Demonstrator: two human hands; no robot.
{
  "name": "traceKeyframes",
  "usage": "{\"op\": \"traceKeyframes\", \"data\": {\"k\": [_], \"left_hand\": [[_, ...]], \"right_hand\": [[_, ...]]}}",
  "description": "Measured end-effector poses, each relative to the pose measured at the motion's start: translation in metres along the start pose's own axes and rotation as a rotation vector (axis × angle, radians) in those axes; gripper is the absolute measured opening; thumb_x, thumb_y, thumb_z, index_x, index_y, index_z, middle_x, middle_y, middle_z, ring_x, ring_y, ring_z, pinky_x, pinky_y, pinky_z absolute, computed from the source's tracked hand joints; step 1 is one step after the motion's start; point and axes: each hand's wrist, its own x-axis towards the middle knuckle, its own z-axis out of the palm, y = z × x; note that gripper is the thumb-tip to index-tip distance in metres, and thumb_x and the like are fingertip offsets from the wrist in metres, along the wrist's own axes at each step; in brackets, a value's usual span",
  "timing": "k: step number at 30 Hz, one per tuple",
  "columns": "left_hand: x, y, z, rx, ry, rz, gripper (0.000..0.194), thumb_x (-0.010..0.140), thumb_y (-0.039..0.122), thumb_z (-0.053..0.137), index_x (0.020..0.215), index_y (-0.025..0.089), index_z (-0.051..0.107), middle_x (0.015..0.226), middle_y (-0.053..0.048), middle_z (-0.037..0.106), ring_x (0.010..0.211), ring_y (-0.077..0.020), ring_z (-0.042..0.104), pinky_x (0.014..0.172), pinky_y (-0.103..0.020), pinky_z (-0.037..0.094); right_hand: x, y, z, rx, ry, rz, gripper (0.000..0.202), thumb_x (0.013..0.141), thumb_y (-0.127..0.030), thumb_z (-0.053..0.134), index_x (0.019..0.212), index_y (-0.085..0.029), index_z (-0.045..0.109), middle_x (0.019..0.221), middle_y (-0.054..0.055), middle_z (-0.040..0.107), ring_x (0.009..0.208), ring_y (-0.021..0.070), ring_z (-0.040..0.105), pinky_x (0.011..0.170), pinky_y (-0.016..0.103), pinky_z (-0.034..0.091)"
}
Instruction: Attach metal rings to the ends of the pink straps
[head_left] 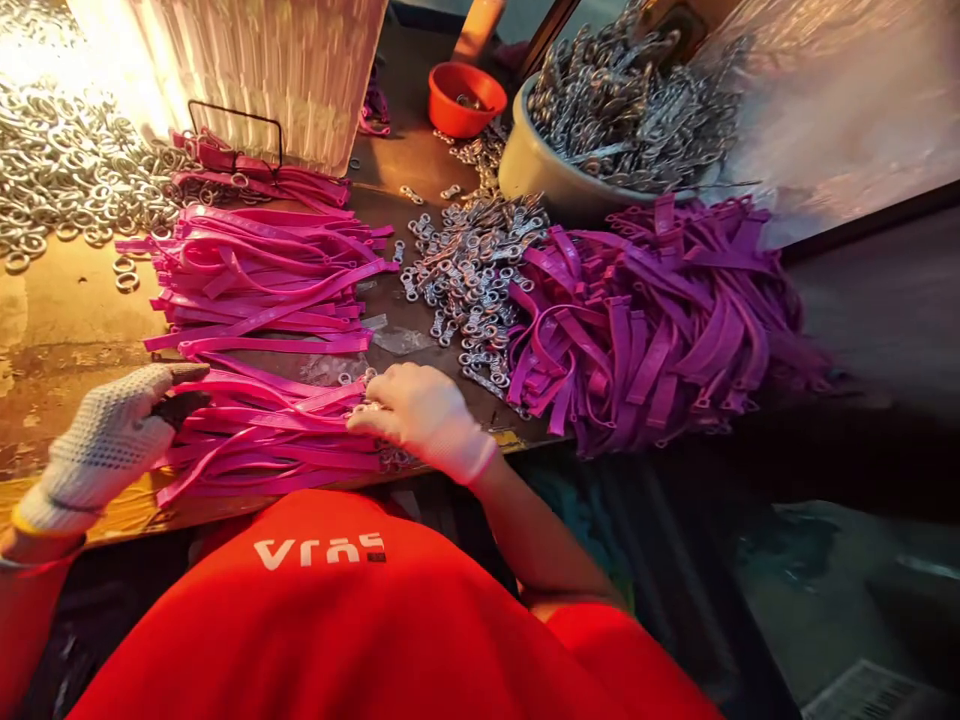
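Observation:
A pile of pink straps [285,425] lies along the table's front edge between my hands. At its left ends is my left hand [109,440], in a white dotted glove with dark fingertips; the fingers are curled in on the strap ends. My right hand [420,415], in a pale glove, is over the right ends, with thumb and fingers drawn together on a small metal link [367,408]. The fingers partly hide that link. Just behind lies a second pile of pink straps [270,280].
Metal rings [82,180] are heaped at the left by a bright lamp behind a ribbed translucent sheet [247,70]. Loose metal links [480,280] lie mid-table, beside purple straps [660,320]. Behind stand a full tub [540,160] of metal parts and an orange bowl [465,120].

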Motion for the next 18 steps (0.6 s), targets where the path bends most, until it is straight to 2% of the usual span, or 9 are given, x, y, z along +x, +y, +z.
{"op": "traceKeyframes", "data": {"k": [2,4,5,7,9,11,13,15,18], "left_hand": [[-0.005,0.01,0.013,-0.309,0.0,-0.187,0.041,0.087,0.056,0.067,0.112,0.025,0.075,0.096,-0.001,0.078,0.067,-0.0138,0.06,0.057,-0.023,0.047],[-0.006,0.026,0.026,-0.701,-0.084,-0.424,0.045,0.085,0.06,0.069,0.111,0.025,0.075,0.083,-0.001,0.076,0.054,-0.0093,0.05,0.046,-0.02,0.038],[-0.004,0.035,0.032,-0.879,-0.154,-0.527,0.048,0.083,0.062,0.07,0.111,0.023,0.075,0.082,-0.003,0.075,0.052,-0.0085,0.048,0.044,-0.019,0.036],[0.001,0.051,0.043,-1.138,-0.338,-0.653,0.054,0.081,0.062,0.071,0.111,0.018,0.075,0.092,-0.009,0.077,0.055,-0.0101,0.054,0.042,-0.019,0.038],[0.006,0.06,0.053,-1.274,-0.524,-0.683,0.056,0.082,0.06,0.07,0.115,0.015,0.074,0.106,-0.016,0.076,0.061,-0.0138,0.06,0.041,-0.02,0.039],[0.007,0.063,0.061,-1.348,-0.615,-0.65,0.051,0.082,0.049,0.072,0.118,0.014,0.073,0.111,-0.018,0.074,0.064,-0.0145,0.062,0.04,-0.019,0.037],[0.003,0.06,0.067,-1.366,-0.621,-0.608,0.045,0.08,0.032,0.074,0.121,0.013,0.071,0.107,-0.017,0.074,0.06,-0.0104,0.058,0.04,-0.016,0.033],[-0.002,0.057,0.072,-1.345,-0.605,-0.573,0.045,0.079,0.019,0.074,0.123,0.012,0.068,0.101,-0.014,0.073,0.055,-0.0055,0.051,0.04,-0.014,0.03],[-0.01,0.055,0.077,-1.272,-0.541,-0.552,0.044,0.085,0.02,0.072,0.127,0.013,0.062,0.097,-0.009,0.07,0.052,-0.0031,0.045,0.04,-0.014,0.027]], "right_hand": [[0.014,0.033,-0.001,0.04,0.099,0.102,0.038,0.099,-0.053,0.055,0.094,-0.02,0.074,0.093,0.009,0.073,0.088,0.0228,0.063,0.075,0.032,0.038],[0.035,0.07,0.001,-0.005,0.21,0.247,0.026,0.102,-0.032,0.053,0.109,-0.017,0.073,0.103,0.012,0.074,0.098,0.0252,0.061,0.083,0.035,0.039],[0.047,0.088,0.003,-0.046,0.22,0.279,0.026,0.1,-0.023,0.052,0.115,-0.016,0.072,0.109,0.013,0.073,0.102,0.0269,0.059,0.087,0.037,0.039],[0.072,0.118,0.009,-0.102,0.206,0.233,0.033,0.097,-0.012,0.049,0.123,-0.015,0.069,0.125,0.015,0.069,0.116,0.0292,0.053,0.094,0.042,0.037],[0.091,0.138,0.015,-0.116,0.184,0.21,0.034,0.097,-0.008,0.046,0.122,-0.014,0.069,0.13,0.017,0.065,0.124,0.0307,0.046,0.099,0.047,0.035],[0.104,0.149,0.021,-0.098,0.172,0.257,0.031,0.098,-0.009,0.045,0.114,-0.013,0.072,0.123,0.018,0.066,0.124,0.0318,0.045,0.102,0.052,0.033],[0.109,0.154,0.026,-0.08,0.179,0.317,0.026,0.097,-0.013,0.049,0.103,-0.014,0.074,0.111,0.018,0.067,0.12,0.0339,0.048,0.103,0.056,0.033],[0.107,0.152,0.03,-0.05,0.241,0.336,0.021,0.093,-0.015,0.054,0.098,-0.015,0.074,0.108,0.018,0.068,0.118,0.0359,0.051,0.103,0.058,0.035],[0.093,0.128,0.034,0.131,0.384,0.241,0.024,0.092,-0.016,0.051,0.103,-0.018,0.072,0.107,0.015,0.07,0.11,0.032,0.059,0.099,0.05,0.043]]}}
